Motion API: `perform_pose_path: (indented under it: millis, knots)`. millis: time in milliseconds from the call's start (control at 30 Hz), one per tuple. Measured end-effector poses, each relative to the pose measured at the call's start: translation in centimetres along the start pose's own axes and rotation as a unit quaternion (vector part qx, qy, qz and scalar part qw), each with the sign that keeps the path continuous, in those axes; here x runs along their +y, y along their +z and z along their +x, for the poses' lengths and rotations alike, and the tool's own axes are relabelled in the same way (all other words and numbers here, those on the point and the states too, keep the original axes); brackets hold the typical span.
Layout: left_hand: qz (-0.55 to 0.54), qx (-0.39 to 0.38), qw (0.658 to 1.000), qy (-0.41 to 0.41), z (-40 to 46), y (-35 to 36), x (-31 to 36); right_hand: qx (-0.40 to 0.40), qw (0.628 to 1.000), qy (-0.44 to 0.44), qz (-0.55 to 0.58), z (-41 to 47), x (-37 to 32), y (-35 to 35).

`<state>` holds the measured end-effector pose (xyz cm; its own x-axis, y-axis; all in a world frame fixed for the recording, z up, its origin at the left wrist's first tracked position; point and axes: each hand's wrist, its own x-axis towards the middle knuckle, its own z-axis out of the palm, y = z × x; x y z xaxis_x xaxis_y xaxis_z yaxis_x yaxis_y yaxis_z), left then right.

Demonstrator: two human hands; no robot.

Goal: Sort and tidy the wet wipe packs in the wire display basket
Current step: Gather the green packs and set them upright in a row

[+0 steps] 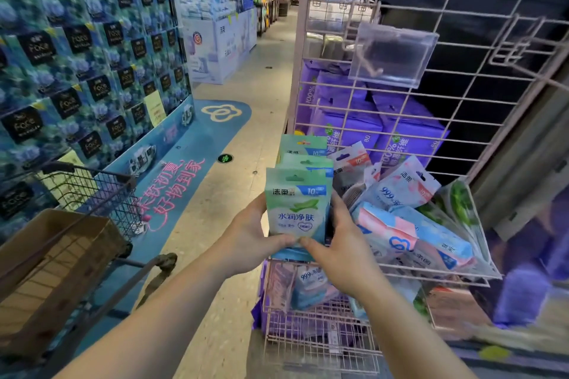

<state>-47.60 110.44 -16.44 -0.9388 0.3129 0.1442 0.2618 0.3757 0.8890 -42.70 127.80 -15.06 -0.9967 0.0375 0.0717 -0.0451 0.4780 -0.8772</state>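
Two hands are holding one green wet wipe pack [297, 209] upright at the front left corner of the wire display basket [431, 274]. The left hand [249, 243] is supporting the pack from its left side and lower edge, and the right hand [341, 243] is pressing on its right side, with the thumb across the bottom. The fingers [308, 244] of both hands are closing narrowly on the pack, and the thumb tips are almost meeting under the printed label.

Just behind the fingers, several more green packs [304, 152] are standing in a row, one after another. To the right of the fingers, the pink and blue packs [409, 231] are lying mixed and tilted, some leaning on each other. Well beyond them, large purple packs [348, 120] are standing behind the wire grid.

The pack is looking light and soft, a thin plastic pouch that is bending easily and probably a little slippery. I am judging that the best hold is on the two side edges, near the lower half, because the top tab with the hanging hole is thin and floppy.

Both forearms are reaching forward and slightly upward, wrists nearly straight, palms turning toward each other.
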Motion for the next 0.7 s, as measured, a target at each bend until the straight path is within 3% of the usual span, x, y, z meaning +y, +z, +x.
perform_pose_path:
  millis: [100, 233, 400, 567, 700]
  knots:
    - [-0.012, -0.024, 0.999, -0.043, 0.6, -0.2, 1.1, -0.042, 0.998, 0.032, -0.031, 0.4, -0.8, -0.5]
    - [-0.090, -0.091, 0.989, -0.076, 1.7, 0.0, 3.1, -0.031, 0.989, 0.093, 0.110, 2.2, -1.6, 0.2]
    - [-0.132, -0.068, 0.987, -0.057, 1.2, 0.6, 2.1, -0.037, 0.977, 0.084, 0.192, 2.3, -1.1, 0.6]
    - [-0.137, -0.020, 0.990, -0.008, 1.2, 1.2, 2.3, 0.004, 0.990, -0.012, 0.138, 1.1, -0.3, -0.5]
    - [-0.105, -0.034, 0.994, -0.012, 1.5, 1.3, 1.5, -0.013, 0.997, -0.007, 0.080, 1.7, -0.2, -0.2]
